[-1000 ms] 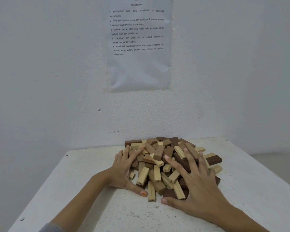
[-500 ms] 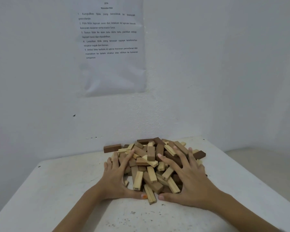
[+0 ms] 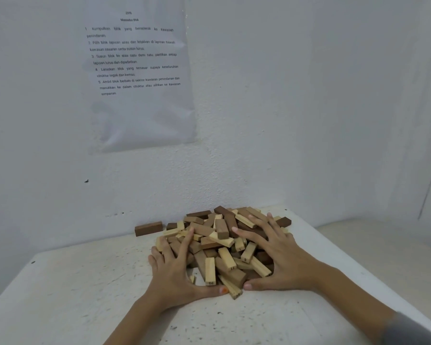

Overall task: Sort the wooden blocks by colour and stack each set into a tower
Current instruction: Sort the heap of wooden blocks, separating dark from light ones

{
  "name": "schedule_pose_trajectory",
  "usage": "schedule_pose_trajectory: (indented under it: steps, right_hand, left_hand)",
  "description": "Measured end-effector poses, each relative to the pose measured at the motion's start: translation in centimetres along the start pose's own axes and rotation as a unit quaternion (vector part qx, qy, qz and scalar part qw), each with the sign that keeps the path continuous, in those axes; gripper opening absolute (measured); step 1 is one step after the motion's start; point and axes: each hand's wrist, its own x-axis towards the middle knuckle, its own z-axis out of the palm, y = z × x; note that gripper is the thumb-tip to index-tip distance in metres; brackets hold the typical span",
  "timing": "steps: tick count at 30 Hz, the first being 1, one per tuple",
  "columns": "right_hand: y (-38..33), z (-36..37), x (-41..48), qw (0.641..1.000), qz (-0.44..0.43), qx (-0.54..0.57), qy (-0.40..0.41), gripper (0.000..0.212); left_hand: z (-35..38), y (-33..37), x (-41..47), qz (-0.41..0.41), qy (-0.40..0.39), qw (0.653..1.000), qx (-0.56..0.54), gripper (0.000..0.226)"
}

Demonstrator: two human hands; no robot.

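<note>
A jumbled heap of wooden blocks (image 3: 222,245) lies on the white table (image 3: 85,295) near the back wall, mixing pale, mid-brown and dark brown pieces. My left hand (image 3: 172,272) lies flat on the heap's left side, fingers spread, thumb along the front edge. My right hand (image 3: 276,257) covers the right side, fingers spread over the blocks, thumb at the front. Both thumbs nearly meet at the front of the heap. One dark brown block (image 3: 148,228) lies alone to the left, by the wall.
A printed instruction sheet (image 3: 139,70) hangs on the white wall behind the table. The table's right edge (image 3: 358,267) runs diagonally close to my right forearm. Bare speckled tabletop stretches to the left and in front of the heap.
Both hands have cupped the heap closer together, thumbs drawing nearer. One dark block was left behind at the left. The view has shifted slightly.
</note>
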Motion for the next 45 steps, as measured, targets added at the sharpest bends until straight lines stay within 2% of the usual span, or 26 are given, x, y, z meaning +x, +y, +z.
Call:
schedule_pose_trajectory:
  steps: [9, 14, 23, 30, 33, 35, 37, 39, 41, 45]
  right_hand:
    - [2.3, -0.9, 0.6, 0.998, -0.052, 0.037, -0.021, 0.1]
    - [4.0, -1.2, 1.2, 0.995, -0.073, 0.063, -0.032, 0.108]
    - [5.2, -2.0, 1.4, 0.992, -0.068, 0.079, -0.074, 0.113]
    - [4.3, -2.3, 0.7, 0.995, -0.056, 0.068, -0.056, 0.123]
    - [3.5, -3.1, -0.1, 0.992, -0.042, 0.114, -0.027, 0.115]
    - [2.7, -4.0, -1.0, 0.987, -0.026, 0.16, 0.003, 0.101]
    - [2.4, -4.6, -1.8, 0.975, -0.015, 0.214, 0.053, 0.072]
    - [2.5, -5.1, -2.6, 0.967, 0.012, 0.23, 0.112, 0.041]
    - [3.0, -5.3, -3.6, 0.961, 0.049, 0.221, 0.159, 0.022]
    - [3.8, -4.8, -5.4, 0.94, 0.114, 0.226, 0.23, 0.027]
  left_hand:
    - [0.7, 1.5, 0.0, -0.032, 0.019, 0.999, -0.001, 0.149]
    - [1.2, 2.5, -0.3, -0.049, 0.029, 0.998, -0.013, 0.152]
    - [1.8, 3.9, -0.3, -0.074, 0.036, 0.996, -0.026, 0.157]
    - [0.2, 3.7, -1.3, -0.033, -0.02, 0.999, -0.035, 0.153]
    - [-0.8, 3.8, -2.1, 0.016, -0.024, 0.998, -0.057, 0.151]
    - [-1.4, 3.9, -2.7, 0.062, 0.001, 0.993, -0.103, 0.144]
    - [-1.8, 4.4, -3.2, 0.108, 0.029, 0.982, -0.152, 0.128]
    - [-2.0, 5.4, -3.7, 0.151, 0.061, 0.967, -0.194, 0.104]
    - [-1.9, 6.4, -4.2, 0.184, 0.098, 0.953, -0.221, 0.077]
    - [-0.6, 8.9, -4.9, 0.223, 0.134, 0.941, -0.218, 0.031]
